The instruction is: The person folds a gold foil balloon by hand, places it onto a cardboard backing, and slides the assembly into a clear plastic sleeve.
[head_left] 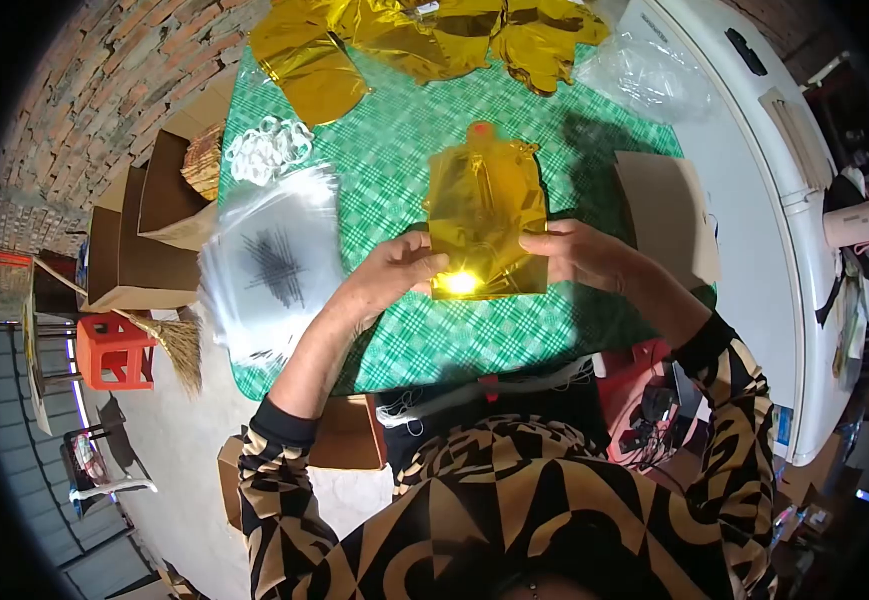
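Note:
A folded gold foil balloon (pixel 484 205) lies on the green checked tablecloth (pixel 394 340), its narrow tab pointing away from me. My left hand (pixel 399 268) pinches its lower left edge between thumb and fingers. On the opposite side my right hand (pixel 566 252) grips the right edge, thumb on top. Bright light glints off the foil near my left thumb. To the left of my left forearm is a stack of clear plastic bags (pixel 274 265) with a dark printed patch. White ribbon loops (pixel 268 150) sit just beyond that stack.
More gold foil balloons (pixel 404 40) cover the table's far end. Crumpled clear plastic (pixel 649 78) lies at the far right, and a cardboard sheet (pixel 664 215) at the right edge. Open cardboard boxes (pixel 139 245), a red stool (pixel 114 352) and a straw broom (pixel 176 350) stand left.

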{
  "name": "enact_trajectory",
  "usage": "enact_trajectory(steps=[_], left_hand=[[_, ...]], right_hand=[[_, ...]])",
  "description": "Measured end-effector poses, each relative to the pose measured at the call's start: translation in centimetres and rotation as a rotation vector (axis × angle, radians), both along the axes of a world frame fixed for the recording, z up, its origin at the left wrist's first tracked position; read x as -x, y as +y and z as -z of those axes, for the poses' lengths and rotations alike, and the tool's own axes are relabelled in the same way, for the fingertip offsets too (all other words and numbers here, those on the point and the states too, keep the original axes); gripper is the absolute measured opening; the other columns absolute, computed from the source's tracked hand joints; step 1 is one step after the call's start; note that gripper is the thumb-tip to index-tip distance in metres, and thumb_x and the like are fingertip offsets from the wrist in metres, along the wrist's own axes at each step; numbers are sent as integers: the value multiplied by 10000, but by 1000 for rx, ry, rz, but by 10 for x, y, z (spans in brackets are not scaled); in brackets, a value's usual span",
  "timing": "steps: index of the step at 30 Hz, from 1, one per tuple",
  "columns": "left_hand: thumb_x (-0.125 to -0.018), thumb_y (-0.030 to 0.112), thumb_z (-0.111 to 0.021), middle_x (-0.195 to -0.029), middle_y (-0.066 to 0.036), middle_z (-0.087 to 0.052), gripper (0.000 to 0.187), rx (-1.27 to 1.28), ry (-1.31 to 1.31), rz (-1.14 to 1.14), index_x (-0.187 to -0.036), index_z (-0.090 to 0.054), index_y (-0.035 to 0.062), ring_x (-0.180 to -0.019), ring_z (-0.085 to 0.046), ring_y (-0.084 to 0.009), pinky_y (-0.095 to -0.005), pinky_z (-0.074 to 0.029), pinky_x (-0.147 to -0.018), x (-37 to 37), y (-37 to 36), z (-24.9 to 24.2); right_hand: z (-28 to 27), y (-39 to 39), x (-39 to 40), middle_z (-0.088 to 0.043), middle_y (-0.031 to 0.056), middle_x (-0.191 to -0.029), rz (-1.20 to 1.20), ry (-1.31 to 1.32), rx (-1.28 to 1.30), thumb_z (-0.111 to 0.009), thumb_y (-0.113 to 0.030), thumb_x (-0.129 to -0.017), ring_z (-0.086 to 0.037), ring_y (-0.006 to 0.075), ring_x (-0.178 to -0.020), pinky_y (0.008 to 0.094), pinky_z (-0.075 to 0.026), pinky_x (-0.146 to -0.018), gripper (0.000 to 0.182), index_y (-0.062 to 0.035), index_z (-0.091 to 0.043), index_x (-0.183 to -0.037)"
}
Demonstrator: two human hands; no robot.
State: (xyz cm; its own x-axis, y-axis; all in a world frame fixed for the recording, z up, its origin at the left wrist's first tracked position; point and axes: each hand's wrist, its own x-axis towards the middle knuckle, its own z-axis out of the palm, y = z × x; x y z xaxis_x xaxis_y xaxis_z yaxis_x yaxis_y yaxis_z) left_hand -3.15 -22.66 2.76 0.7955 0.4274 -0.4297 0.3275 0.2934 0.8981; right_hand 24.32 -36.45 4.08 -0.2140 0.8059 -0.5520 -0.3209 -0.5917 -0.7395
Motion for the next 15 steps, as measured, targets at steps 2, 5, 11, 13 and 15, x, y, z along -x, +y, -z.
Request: enact_trajectory(steps=[2, 5, 11, 13, 15], left_hand=[[-1043, 218, -694, -1214, -50, -716, 385, -30, 18, 4, -1350, -621, -2, -1112, -668, -137, -300, -542, -932, 2, -1, 1], [-1035, 130, -691, -1213, -50, -711, 355, -16, -104, -26, -1349, -614, -15, -1101, -662, -139, -291, -532, -936, 7, -6, 6], [-1016, 37, -693, -1172, -44, -711, 349, -188, -54, 20, -1351, -608, -15, -1060, -646, -118, -265, -519, -897, 11, -16, -2], [-1002, 45, -711, -1159, -64, -734, 333, -208, -43, 5, -1317, -624, -20, -1046, -672, -132, -275, -537, -897, 12, -19, -2], [-989, 52, -725, -1137, -82, -752, 327, -257, -25, 4, -1295, -636, -23, -1024, -691, -139, -281, -550, -888, 12, -21, 0]], right_hand=[[1, -4, 2, -625, 164, -1424, 13, -54, 1, -589, -237, -1082, -656, 258, -1276, 419, -530, -1096, 501, 65, -490, -1470], [2, -10, 5, -626, 169, -1418, 57, -102, -49, -561, -226, -1089, -662, 277, -1267, 427, -532, -1089, 483, 62, -485, -1469], [8, -12, 3, -637, 125, -1375, 118, -62, -9, -516, -201, -1101, -670, 243, -1234, 432, -553, -1053, 440, 13, -474, -1483], [9, -10, 4, -635, 128, -1380, 142, -61, -26, -511, -210, -1102, -675, 249, -1226, 437, -554, -1053, 439, 15, -475, -1478], [10, -10, 5, -639, 143, -1373, 157, -85, -40, -510, -218, -1099, -685, 254, -1208, 433, -564, -1035, 440, 26, -485, -1464]])
